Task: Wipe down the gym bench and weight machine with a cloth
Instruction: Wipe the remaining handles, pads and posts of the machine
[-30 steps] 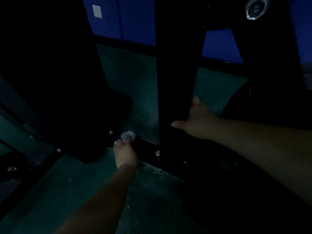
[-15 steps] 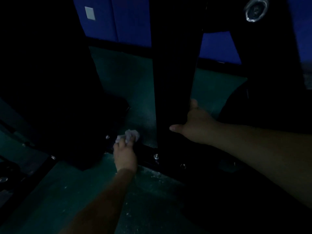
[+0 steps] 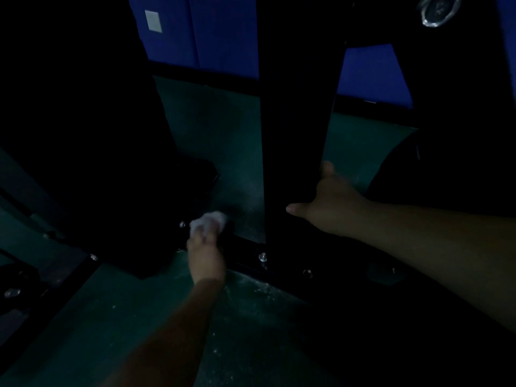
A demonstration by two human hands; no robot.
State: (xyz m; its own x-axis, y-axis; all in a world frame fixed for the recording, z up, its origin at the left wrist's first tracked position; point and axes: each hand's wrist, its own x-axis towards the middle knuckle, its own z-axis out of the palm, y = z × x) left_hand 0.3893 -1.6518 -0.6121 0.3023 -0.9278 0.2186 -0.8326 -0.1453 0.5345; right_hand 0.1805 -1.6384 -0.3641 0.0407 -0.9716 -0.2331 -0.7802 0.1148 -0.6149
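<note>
Cloth (image 3: 210, 222): small pale wad, pinched in my left hand (image 3: 206, 257) and pressed on the machine's low black base bar (image 3: 245, 254), left of the post (image 3: 293, 135).
Left hand: fingers curled round the cloth, arm reaching forward from below; the fingertips are blurred.
Right hand (image 3: 329, 208): set against the right side of the post near its foot, thumb spread out across the front face, one finger up along the right edge; whether the other fingers curl behind it I cannot tell.
Post: black, upright, rising from the base bar.
Bolts (image 3: 262, 257): shiny heads on the base bar, just right of the cloth, at the foot of the post.
Floor (image 3: 212, 141): dark green, with pale specks just this side of the base bar.
Wall (image 3: 223, 32): blue panels beyond the post.
</note>
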